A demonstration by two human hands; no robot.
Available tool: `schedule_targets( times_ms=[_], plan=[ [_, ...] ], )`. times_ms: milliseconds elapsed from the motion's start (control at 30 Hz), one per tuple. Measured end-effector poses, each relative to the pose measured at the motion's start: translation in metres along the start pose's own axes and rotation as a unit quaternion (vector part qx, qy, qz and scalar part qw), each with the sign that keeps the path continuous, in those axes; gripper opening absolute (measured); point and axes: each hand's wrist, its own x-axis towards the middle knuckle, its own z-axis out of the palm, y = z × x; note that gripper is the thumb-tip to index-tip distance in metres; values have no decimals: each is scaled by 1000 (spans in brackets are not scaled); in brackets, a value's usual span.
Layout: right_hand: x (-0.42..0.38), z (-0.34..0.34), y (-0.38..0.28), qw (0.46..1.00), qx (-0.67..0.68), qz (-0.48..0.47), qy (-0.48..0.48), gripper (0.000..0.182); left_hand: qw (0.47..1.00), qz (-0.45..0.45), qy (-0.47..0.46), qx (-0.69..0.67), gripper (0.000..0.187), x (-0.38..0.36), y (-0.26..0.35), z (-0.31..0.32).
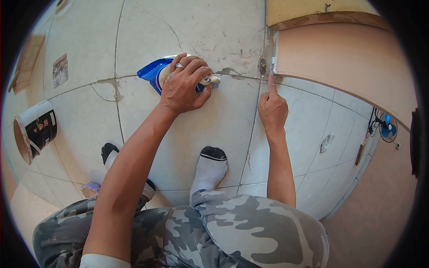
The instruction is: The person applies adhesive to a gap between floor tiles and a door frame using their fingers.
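My left hand [185, 85] is closed around a crumpled blue and white plastic packet [152, 75] on the tiled floor. White residue marks the fingers, and a pale, paste-like lump shows at the packet's right end. My right hand [273, 107] has its index finger stretched out and the other fingers curled in, with nothing seen in them. That fingertip touches the base of the wall edge [274, 67], where a white smear of paste shows. Just left of the fingertip, a small dark metal fitting [262, 66] sits in the floor.
A peach wall panel [330, 53] stands at the right. On the left, a black and white bucket [38, 129] lies near a photo-like scrap [60, 70]. A blue fan [388, 127] with cables is at far right. My socked foot [210, 167] rests on the tiles.
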Motion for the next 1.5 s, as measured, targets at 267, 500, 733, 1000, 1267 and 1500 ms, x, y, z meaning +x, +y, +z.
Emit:
schedule_targets(
  times_ms=[267, 500, 733, 1000, 1267, 1500],
  plan=[
    [2, 2, -6, 999, 36, 15, 0, 57, 1000, -3, -10, 1, 29, 1, 0, 0],
    [-5, 1, -9, 993, 114, 9, 22, 51, 1000, 3, -4, 0, 29, 1, 1, 0],
    [-22, -2, -28, 929, 366, 53, 12, 38, 1000, 9, -11, 0, 31, 4, 3, -3],
    [-8, -15, -30, 607, 740, 250, -148, 49, 1000, 13, -17, 1, 31, 7, 7, -6],
    [20, -17, -34, 980, 200, -1, 4, 59, 1000, 16, -10, 7, 30, 7, 7, -5],
    [59, -18, -50, 996, 40, 54, -60, 64, 1000, 16, -16, 6, 32, 8, 7, -4]
  ],
)
